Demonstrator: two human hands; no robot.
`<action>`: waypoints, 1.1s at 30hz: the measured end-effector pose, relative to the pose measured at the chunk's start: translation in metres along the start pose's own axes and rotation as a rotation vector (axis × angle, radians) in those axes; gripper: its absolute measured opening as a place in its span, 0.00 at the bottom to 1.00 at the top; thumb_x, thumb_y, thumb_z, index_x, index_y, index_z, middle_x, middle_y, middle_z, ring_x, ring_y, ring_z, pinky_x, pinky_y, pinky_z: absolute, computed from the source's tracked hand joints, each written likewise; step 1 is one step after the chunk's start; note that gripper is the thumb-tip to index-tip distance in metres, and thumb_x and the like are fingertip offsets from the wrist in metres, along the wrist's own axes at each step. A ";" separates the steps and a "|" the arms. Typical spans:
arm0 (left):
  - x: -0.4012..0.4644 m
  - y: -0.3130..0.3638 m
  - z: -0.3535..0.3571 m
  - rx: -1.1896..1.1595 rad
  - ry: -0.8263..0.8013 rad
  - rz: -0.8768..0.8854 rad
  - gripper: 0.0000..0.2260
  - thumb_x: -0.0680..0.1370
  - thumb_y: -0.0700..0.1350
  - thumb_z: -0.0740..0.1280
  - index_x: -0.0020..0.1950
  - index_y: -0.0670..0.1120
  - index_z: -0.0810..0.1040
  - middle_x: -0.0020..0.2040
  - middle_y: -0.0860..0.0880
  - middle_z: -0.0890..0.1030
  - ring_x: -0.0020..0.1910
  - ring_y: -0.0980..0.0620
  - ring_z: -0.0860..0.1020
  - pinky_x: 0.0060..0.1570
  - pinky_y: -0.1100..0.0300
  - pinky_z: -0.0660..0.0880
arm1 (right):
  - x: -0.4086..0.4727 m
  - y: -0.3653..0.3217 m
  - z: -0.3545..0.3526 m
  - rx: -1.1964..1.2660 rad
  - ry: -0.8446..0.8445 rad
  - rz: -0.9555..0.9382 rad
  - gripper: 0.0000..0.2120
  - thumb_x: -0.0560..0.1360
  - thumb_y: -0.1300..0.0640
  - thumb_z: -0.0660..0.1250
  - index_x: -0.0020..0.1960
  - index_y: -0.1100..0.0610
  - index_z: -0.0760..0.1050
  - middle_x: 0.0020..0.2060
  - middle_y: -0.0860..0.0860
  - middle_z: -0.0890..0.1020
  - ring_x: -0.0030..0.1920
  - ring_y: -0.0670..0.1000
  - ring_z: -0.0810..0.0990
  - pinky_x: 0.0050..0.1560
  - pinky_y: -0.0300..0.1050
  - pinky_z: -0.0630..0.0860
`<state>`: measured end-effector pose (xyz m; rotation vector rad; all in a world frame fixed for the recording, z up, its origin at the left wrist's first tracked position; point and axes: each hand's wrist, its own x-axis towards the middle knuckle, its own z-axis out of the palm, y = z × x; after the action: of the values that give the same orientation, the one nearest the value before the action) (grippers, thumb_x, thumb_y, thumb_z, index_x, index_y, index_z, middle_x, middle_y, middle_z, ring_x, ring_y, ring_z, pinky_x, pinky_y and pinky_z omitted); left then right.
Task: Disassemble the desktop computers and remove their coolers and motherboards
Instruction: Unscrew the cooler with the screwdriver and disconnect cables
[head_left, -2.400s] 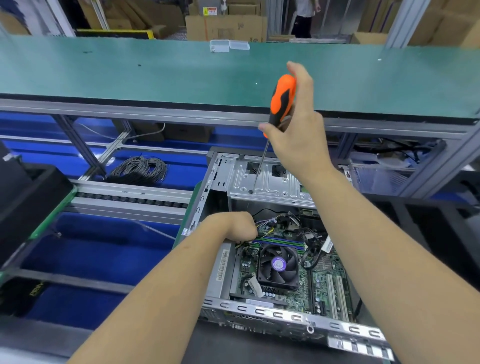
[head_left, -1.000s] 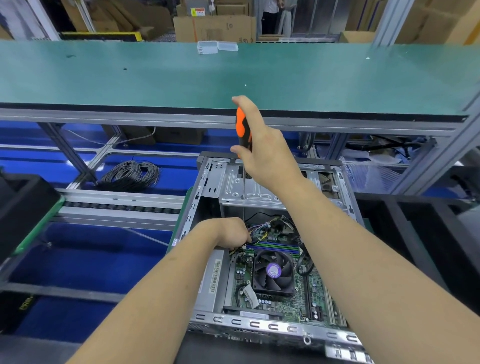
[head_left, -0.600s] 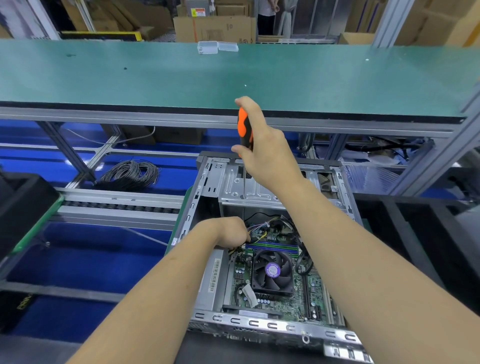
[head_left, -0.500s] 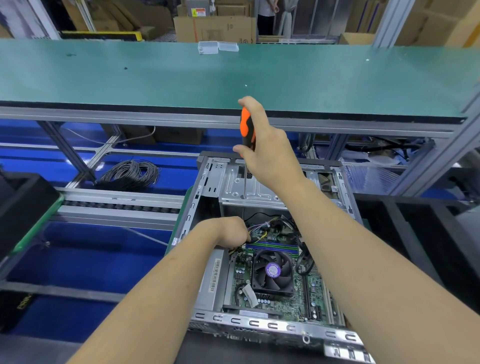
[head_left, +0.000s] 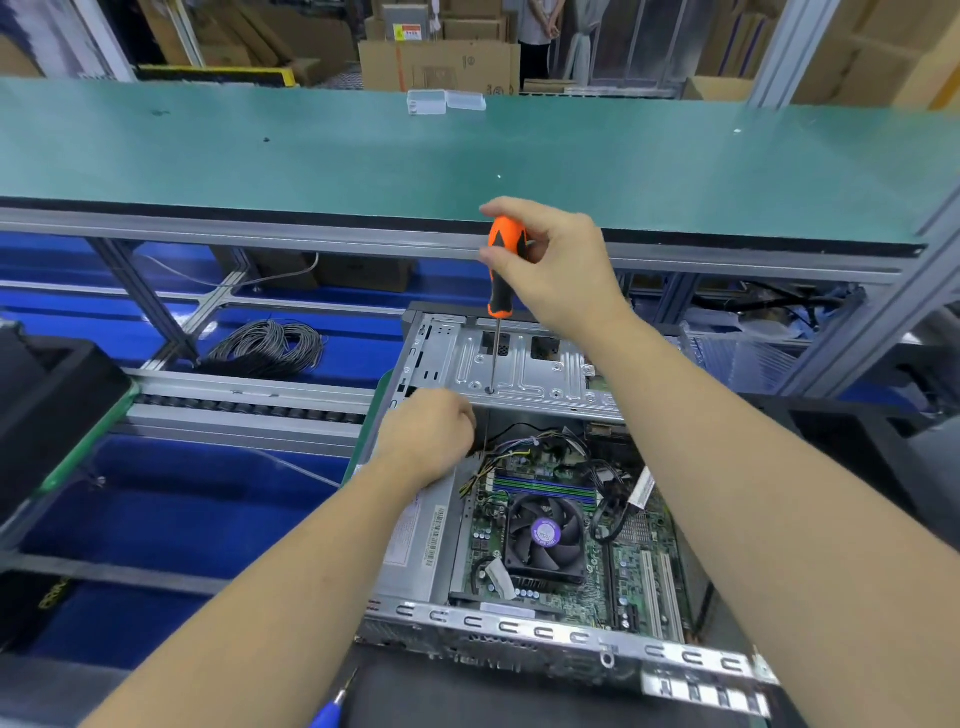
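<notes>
- The screwdriver (head_left: 501, 270) has an orange handle with black grip patches and a silver shaft.
- Below it, the computer case (head_left: 524, 364) is bare grey metal.
- The motherboard (head_left: 634, 566) inside the case is green.
- The cooler (head_left: 544, 535) fan is black with a purple round label.
- Beyond the case, the counter (head_left: 311, 156) is teal green.
- Left of the case lies a grey coiled cable (head_left: 265, 345) on blue.

An open computer case (head_left: 519, 467) lying on its side

Inside is a green motherboard (head_left: 631, 566) with a black fan cooler (head_left: 544, 535) sitting on it, purple sticker in the middle. A silver metal plate (head_left: 524, 366) covers the far end.
</notes>
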<state>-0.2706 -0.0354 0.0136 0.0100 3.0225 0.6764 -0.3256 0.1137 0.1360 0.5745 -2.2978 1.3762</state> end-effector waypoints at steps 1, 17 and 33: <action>-0.003 -0.005 -0.003 0.049 0.074 0.018 0.15 0.76 0.41 0.58 0.47 0.51 0.84 0.44 0.50 0.84 0.44 0.46 0.80 0.37 0.58 0.73 | 0.001 -0.001 -0.001 0.027 -0.010 0.017 0.14 0.74 0.60 0.73 0.59 0.53 0.81 0.40 0.51 0.81 0.38 0.56 0.77 0.53 0.52 0.79; -0.009 -0.002 -0.002 0.302 -0.418 0.136 0.23 0.81 0.47 0.51 0.75 0.62 0.68 0.72 0.52 0.74 0.66 0.45 0.75 0.60 0.52 0.74 | -0.003 -0.005 0.005 -0.154 -0.028 -0.029 0.23 0.73 0.60 0.74 0.66 0.48 0.75 0.47 0.43 0.76 0.43 0.52 0.71 0.57 0.54 0.78; 0.011 0.012 -0.003 0.334 -0.805 -0.005 0.18 0.84 0.50 0.54 0.59 0.41 0.78 0.61 0.37 0.75 0.55 0.43 0.76 0.52 0.53 0.69 | -0.002 -0.001 0.006 -0.194 -0.024 -0.068 0.22 0.73 0.59 0.74 0.66 0.49 0.76 0.46 0.44 0.78 0.43 0.49 0.69 0.55 0.41 0.72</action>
<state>-0.2821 -0.0253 0.0211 0.2263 2.3041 0.0983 -0.3239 0.1082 0.1330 0.6031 -2.3732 1.1058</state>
